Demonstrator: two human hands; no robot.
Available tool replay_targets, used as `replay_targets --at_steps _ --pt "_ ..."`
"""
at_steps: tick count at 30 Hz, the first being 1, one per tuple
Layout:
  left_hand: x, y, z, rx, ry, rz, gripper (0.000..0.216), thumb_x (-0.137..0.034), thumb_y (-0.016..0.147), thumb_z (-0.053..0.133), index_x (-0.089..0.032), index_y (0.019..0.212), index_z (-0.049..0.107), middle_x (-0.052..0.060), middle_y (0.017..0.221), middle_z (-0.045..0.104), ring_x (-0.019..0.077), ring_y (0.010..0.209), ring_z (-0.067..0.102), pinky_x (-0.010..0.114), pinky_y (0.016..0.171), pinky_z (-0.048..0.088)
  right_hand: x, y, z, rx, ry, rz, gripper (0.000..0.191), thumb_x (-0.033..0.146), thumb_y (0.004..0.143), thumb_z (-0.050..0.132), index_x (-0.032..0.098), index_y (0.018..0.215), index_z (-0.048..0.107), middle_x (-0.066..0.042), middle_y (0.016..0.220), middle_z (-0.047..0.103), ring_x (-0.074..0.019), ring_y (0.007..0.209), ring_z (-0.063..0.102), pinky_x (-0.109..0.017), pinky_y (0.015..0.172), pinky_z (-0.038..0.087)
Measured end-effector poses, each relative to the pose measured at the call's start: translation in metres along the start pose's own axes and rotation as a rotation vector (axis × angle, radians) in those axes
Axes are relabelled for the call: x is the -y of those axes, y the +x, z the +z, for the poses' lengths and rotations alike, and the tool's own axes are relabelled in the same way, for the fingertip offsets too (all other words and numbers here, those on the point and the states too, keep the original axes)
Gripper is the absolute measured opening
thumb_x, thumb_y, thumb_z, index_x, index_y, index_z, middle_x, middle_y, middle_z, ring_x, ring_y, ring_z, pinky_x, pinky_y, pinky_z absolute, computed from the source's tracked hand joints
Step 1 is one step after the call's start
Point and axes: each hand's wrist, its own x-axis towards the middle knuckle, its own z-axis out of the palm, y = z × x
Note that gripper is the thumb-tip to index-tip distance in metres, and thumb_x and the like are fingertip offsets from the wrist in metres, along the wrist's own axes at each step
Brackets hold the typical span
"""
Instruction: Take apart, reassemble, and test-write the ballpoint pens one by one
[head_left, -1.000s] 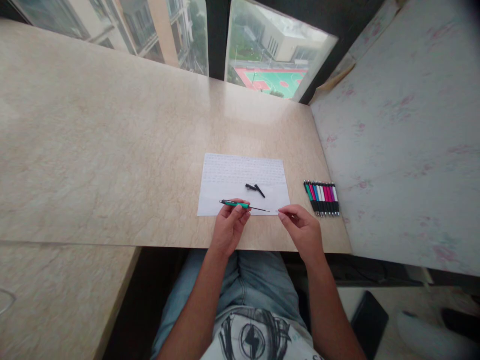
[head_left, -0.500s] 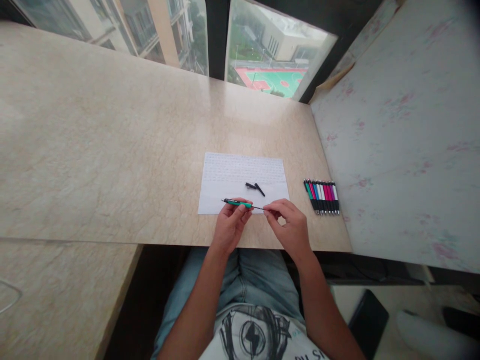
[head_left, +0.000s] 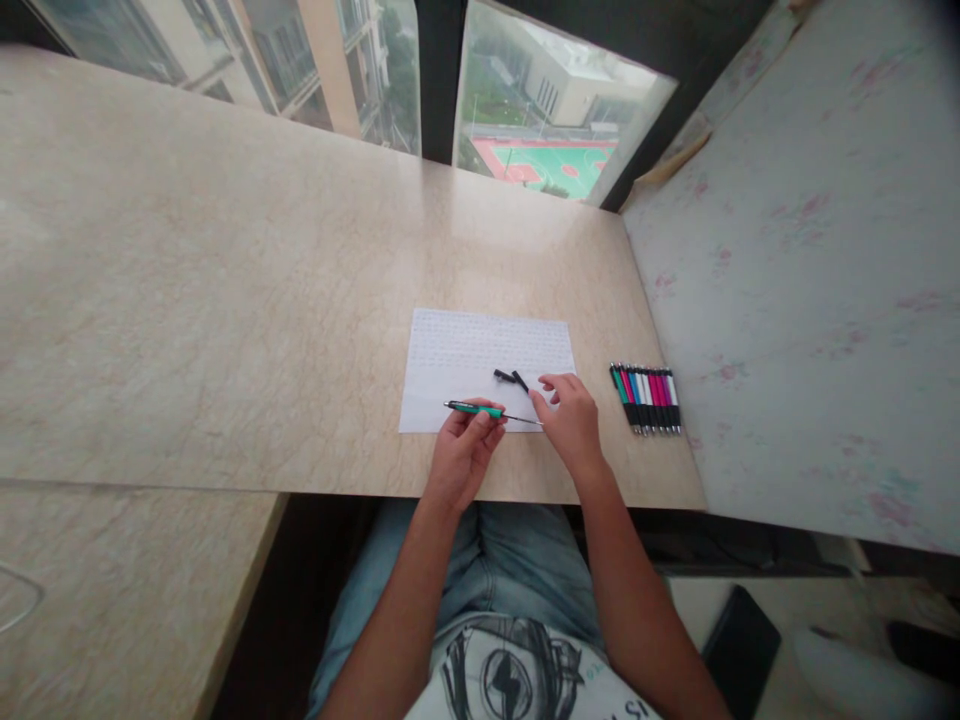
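My left hand pinches a green pen barrel level above the near edge of a written sheet of paper. A thin refill sticks out of the barrel to the right. My right hand hovers over the paper with fingers spread and holds nothing. Its fingertips are close to two small black pen parts lying on the sheet.
A row of several pens in green, blue, white and pink lies on the marble table to the right of the paper. A wall panel stands at the right, and windows lie beyond the table's far edge.
My right hand let go of the refill tip and moved up and left toward the black parts, fingers opening. My left hand kept the green barrel in place.
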Motion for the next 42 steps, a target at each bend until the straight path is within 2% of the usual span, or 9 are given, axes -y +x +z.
replay_targets --at_steps 4,7,11,15,19,22,33,42 --pt "0.0 0.001 -0.001 0.002 0.0 0.0 0.022 -0.021 0.074 0.08 -0.018 0.093 0.07 0.003 0.094 0.074 0.0106 0.081 0.069 0.021 0.077 0.054 -0.003 0.01 0.013 0.034 -0.037 0.0 0.018 0.024 0.087 0.056 0.016 0.096 0.069 -0.012 0.096 0.065 -0.0225 0.082 0.062 -0.037 0.078 0.051" --pt "0.0 0.001 -0.001 0.002 -0.007 0.003 0.022 -0.022 0.074 0.081 -0.018 0.093 0.07 0.003 0.094 0.074 0.0103 0.081 0.069 0.021 0.076 0.054 -0.007 0.008 0.01 0.013 0.008 0.004 0.015 0.021 0.087 0.055 0.016 0.088 0.069 -0.011 0.093 0.066 -0.0227 0.084 0.062 -0.037 0.08 0.051" --pt "0.0 0.001 -0.001 -0.004 -0.013 -0.001 0.023 -0.021 0.073 0.081 -0.018 0.092 0.07 0.003 0.092 0.074 0.0101 0.08 0.069 0.021 0.076 0.054 -0.012 -0.006 -0.01 -0.053 0.149 0.092 0.015 0.027 0.088 0.057 0.016 0.088 0.068 -0.01 0.09 0.068 -0.0214 0.077 0.063 -0.036 0.071 0.052" --pt "0.001 0.002 -0.003 -0.012 -0.013 -0.002 0.023 -0.021 0.073 0.081 -0.017 0.092 0.07 0.003 0.093 0.074 0.0103 0.08 0.069 0.021 0.076 0.055 -0.009 -0.03 -0.041 0.011 0.455 0.201 0.017 0.035 0.086 0.064 0.019 0.091 0.068 -0.006 0.084 0.07 -0.0194 0.074 0.066 -0.032 0.065 0.053" --pt "0.001 0.002 -0.004 -0.015 -0.015 0.006 0.022 -0.021 0.073 0.081 -0.018 0.092 0.069 0.004 0.093 0.074 0.0102 0.08 0.069 0.021 0.076 0.055 -0.002 -0.048 -0.068 -0.013 0.522 0.112 0.009 0.029 0.087 0.065 0.021 0.088 0.069 -0.003 0.084 0.067 -0.0174 0.077 0.064 -0.029 0.067 0.053" --pt "0.001 0.002 -0.003 -0.018 -0.015 0.013 0.023 -0.021 0.073 0.081 -0.017 0.092 0.07 0.003 0.092 0.074 0.0099 0.08 0.069 0.02 0.076 0.055 0.003 -0.052 -0.077 -0.018 0.496 0.033 0.005 0.024 0.088 0.064 0.022 0.087 0.068 -0.003 0.084 0.066 -0.0167 0.078 0.062 -0.029 0.068 0.052" --pt "0.0 0.0 0.0 -0.005 0.029 0.021 0.022 -0.023 0.072 0.082 -0.018 0.09 0.071 0.002 0.091 0.074 0.0094 0.08 0.068 0.02 0.075 0.055 0.025 -0.043 -0.05 0.002 0.428 -0.055 0.006 0.023 0.089 0.061 0.022 0.087 0.067 -0.004 0.082 0.067 -0.0172 0.074 0.063 -0.031 0.066 0.054" --pt "0.0 0.001 -0.001 -0.008 0.013 0.028 0.021 -0.023 0.074 0.08 -0.018 0.091 0.07 0.002 0.093 0.073 0.0098 0.08 0.069 0.02 0.075 0.055 0.031 -0.033 -0.049 0.007 0.431 -0.041 0.01 0.026 0.09 0.059 0.023 0.087 0.068 -0.004 0.085 0.069 -0.0184 0.079 0.065 -0.031 0.069 0.054"
